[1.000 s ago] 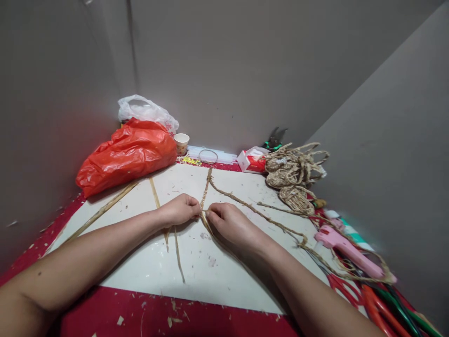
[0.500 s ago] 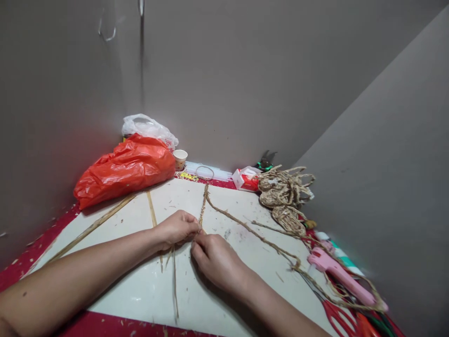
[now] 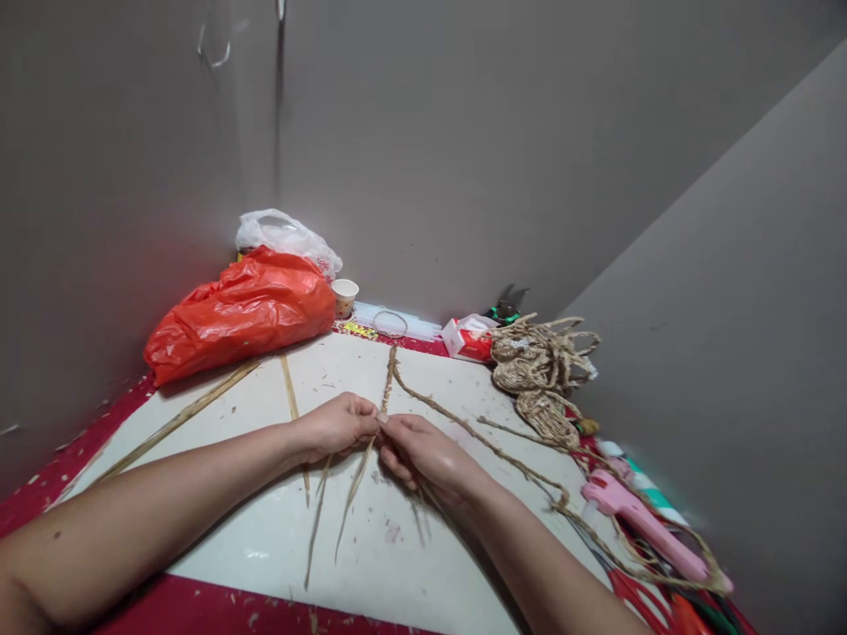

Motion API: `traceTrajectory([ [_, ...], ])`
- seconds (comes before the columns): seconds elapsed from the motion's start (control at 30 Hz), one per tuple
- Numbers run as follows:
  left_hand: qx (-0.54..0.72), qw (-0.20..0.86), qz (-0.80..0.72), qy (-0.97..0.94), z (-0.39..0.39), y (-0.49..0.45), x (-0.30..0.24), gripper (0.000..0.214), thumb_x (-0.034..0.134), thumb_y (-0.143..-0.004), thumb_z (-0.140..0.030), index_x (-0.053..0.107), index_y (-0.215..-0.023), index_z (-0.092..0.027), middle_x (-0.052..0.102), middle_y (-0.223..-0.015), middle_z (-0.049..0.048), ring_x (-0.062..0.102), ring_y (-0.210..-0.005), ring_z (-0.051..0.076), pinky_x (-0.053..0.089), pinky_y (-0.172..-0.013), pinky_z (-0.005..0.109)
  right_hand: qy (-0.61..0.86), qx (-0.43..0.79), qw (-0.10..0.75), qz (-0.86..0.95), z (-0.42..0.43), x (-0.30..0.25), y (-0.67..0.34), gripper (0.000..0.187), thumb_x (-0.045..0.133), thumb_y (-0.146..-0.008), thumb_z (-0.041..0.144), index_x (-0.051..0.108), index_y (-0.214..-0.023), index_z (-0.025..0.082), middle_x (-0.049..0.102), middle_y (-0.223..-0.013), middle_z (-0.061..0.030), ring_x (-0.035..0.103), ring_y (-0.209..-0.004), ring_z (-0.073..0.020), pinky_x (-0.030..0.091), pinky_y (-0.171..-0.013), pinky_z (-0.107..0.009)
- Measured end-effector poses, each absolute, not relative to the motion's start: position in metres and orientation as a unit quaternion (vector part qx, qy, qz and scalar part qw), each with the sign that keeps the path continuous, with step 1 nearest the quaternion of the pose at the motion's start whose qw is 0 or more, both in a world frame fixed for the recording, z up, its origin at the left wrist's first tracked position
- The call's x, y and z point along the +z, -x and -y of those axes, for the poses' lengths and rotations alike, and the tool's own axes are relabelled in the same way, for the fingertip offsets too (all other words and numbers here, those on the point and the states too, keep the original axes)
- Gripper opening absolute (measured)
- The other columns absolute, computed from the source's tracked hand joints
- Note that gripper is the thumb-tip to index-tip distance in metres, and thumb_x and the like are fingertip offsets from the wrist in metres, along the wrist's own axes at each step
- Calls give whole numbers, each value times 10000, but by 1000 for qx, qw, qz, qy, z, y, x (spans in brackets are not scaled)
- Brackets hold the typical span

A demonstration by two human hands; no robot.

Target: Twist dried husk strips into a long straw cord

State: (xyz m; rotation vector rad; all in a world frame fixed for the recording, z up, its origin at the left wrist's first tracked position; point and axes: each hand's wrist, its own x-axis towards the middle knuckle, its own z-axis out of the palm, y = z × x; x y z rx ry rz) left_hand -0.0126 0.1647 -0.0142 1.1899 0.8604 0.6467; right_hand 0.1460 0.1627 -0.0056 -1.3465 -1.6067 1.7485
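Note:
A narrow braid of tan plant fibre [image 3: 387,384] runs down the white sheet [image 3: 265,538] toward me. At its near end my left hand [image 3: 345,425] is closed, thumb and fingers pinching the strands. My right hand [image 3: 423,454] meets it there, thumb and forefinger pinched at the same spot, the other fingers curled. Loose fibre strands [image 3: 354,494] trail below the hands, and some on the right are blurred. A long twisted fibre cord [image 3: 473,432] leads from the braid's far end off to the right. Exactly which strand each hand pinches is hidden by the fingers.
An orange plastic bag [image 3: 244,313] and a paper cup [image 3: 345,298] stand at the back left. Woven fibre pieces [image 3: 543,366] are heaped at the right, near a pink glue gun [image 3: 641,520] and red-handled scissors [image 3: 639,595]. A flat fibre strip [image 3: 178,423] lies on the left.
My right hand has shifted slightly up and turned, its lower fingers now showing. The loose strands beneath have swung and spread apart. The whole view has moved slightly.

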Motion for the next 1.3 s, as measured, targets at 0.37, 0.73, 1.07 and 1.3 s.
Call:
traceTrajectory([
  [0.37,254,555,-391,-689,-173,18,-20,229,501,-766,-324,580,-706,-117,517,-609,-25,398,-551,74,316,-551,202,423,751,154,482,-174,-11,-159,373,574,-765,454,403,-588,174,277,-402,105,124,-333,-18,65,-316,-167],
  [0.73,199,498,-393,-747,-176,24,-10,239,454,-801,-311,560,-692,-126,524,-624,-19,424,-578,85,337,-570,194,420,745,178,487,-168,-12,-155,275,623,-734,386,520,-684,135,256,-425,116,137,-352,-9,73,-330,-152],
  [1.07,197,499,-387,-750,-176,25,-14,256,454,-810,-324,608,-765,-125,595,-707,4,483,-645,104,372,-644,205,501,638,185,554,-163,-4,-148,136,499,-758,285,510,-711,158,335,-462,88,192,-350,-26,103,-317,-163],
  [1.3,178,399,-430,-790,-171,23,-4,215,443,-781,-256,612,-715,-141,543,-602,-9,441,-563,104,328,-550,205,475,711,185,484,-167,-9,-151,304,572,-720,403,405,-590,186,243,-399,114,113,-336,-23,49,-320,-176],
])
